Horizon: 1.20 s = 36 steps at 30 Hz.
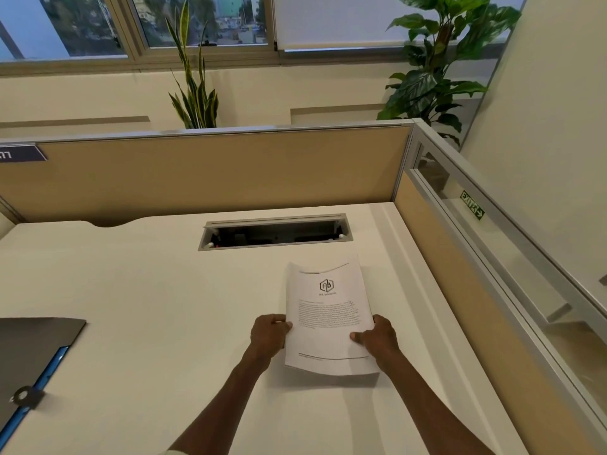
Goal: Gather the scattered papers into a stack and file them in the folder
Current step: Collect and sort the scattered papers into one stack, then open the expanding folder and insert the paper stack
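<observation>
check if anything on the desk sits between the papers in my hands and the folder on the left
Nothing visible does. Both hands, left and right, hold the stack of papers above the desk, and the surface between it and the dark folder at the left edge shows only bare desktop.

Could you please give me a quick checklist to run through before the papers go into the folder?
1. Papers gathered into one stack: ok, no loose sheets show on the desk.
2. Left hand grips the stack's left edge: ok.
3. Right hand grips the right edge: ok.
4. Stack edges squared: cannot tell, the sheets bow upward.
5. Folder within view at the desk's left: ok.
6. Folder open to receive the stack: cannot tell, it is partly cut off.
</observation>
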Each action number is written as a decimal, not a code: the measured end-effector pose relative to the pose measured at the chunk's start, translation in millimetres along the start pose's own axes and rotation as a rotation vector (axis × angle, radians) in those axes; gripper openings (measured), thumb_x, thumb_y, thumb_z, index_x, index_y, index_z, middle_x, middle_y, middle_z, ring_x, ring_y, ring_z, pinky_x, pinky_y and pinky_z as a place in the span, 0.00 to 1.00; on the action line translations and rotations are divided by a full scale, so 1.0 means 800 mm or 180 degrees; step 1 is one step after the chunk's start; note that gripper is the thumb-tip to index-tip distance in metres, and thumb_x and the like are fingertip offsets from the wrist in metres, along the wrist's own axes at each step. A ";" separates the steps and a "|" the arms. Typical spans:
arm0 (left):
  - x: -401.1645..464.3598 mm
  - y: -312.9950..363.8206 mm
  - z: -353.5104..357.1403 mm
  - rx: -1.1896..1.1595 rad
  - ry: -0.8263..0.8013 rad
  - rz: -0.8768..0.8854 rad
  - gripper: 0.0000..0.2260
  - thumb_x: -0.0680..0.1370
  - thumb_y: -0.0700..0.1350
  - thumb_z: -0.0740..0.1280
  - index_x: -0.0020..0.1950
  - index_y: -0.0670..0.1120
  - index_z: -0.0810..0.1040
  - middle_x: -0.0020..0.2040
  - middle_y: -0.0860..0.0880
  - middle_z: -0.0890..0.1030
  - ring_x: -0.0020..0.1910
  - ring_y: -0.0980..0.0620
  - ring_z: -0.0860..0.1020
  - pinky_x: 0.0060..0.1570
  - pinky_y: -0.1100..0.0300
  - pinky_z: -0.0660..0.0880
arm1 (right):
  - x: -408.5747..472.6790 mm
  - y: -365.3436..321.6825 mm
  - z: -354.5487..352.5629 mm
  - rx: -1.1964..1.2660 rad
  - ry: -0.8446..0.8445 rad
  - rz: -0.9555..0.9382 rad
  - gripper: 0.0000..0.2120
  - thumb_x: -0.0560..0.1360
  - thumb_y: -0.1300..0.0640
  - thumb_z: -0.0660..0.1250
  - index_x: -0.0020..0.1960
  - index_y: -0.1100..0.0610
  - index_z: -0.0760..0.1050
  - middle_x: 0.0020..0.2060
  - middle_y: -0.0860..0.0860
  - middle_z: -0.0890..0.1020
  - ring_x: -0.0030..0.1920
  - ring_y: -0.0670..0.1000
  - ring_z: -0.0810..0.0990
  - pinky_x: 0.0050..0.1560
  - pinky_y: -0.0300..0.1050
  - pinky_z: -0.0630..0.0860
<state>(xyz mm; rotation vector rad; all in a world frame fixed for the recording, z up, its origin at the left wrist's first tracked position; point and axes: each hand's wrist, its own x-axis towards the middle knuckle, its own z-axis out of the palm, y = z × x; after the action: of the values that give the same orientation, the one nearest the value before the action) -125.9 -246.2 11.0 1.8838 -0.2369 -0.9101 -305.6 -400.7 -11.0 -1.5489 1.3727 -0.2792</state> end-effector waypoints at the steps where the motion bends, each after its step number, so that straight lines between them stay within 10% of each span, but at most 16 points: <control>1: -0.001 -0.006 0.003 0.0062 0.0024 -0.0032 0.09 0.76 0.35 0.69 0.56 0.38 0.83 0.49 0.40 0.85 0.43 0.43 0.83 0.43 0.51 0.83 | 0.001 0.006 0.000 -0.0058 0.0020 0.0042 0.18 0.66 0.61 0.77 0.53 0.60 0.76 0.51 0.55 0.83 0.50 0.56 0.81 0.53 0.48 0.78; 19: -0.002 -0.040 -0.015 0.0823 0.0127 0.0337 0.10 0.72 0.37 0.72 0.53 0.40 0.82 0.49 0.41 0.85 0.52 0.39 0.82 0.57 0.45 0.78 | -0.007 0.010 -0.006 -0.1614 0.0288 0.0037 0.29 0.73 0.47 0.70 0.64 0.65 0.67 0.62 0.62 0.74 0.62 0.61 0.74 0.60 0.49 0.71; 28: -0.011 -0.064 -0.186 0.0404 0.0751 0.0213 0.09 0.72 0.35 0.71 0.38 0.48 0.79 0.37 0.46 0.85 0.34 0.47 0.80 0.52 0.46 0.80 | -0.056 -0.036 0.042 -0.1259 0.0968 -0.0394 0.25 0.74 0.58 0.69 0.66 0.69 0.67 0.61 0.67 0.71 0.63 0.67 0.69 0.64 0.57 0.68; 36: -0.034 -0.115 -0.362 0.0197 0.1626 0.0136 0.07 0.74 0.37 0.70 0.51 0.41 0.84 0.45 0.44 0.86 0.46 0.46 0.83 0.55 0.51 0.79 | -0.111 -0.078 0.154 -0.1030 0.0697 -0.1434 0.20 0.72 0.66 0.70 0.63 0.69 0.72 0.56 0.66 0.76 0.60 0.65 0.73 0.62 0.55 0.70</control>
<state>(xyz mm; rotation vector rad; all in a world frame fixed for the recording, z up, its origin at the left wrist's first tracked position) 31.9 15.1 12.4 2.0900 0.0064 -0.3725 -207.9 -271.8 17.5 -2.1506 1.2626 -0.5347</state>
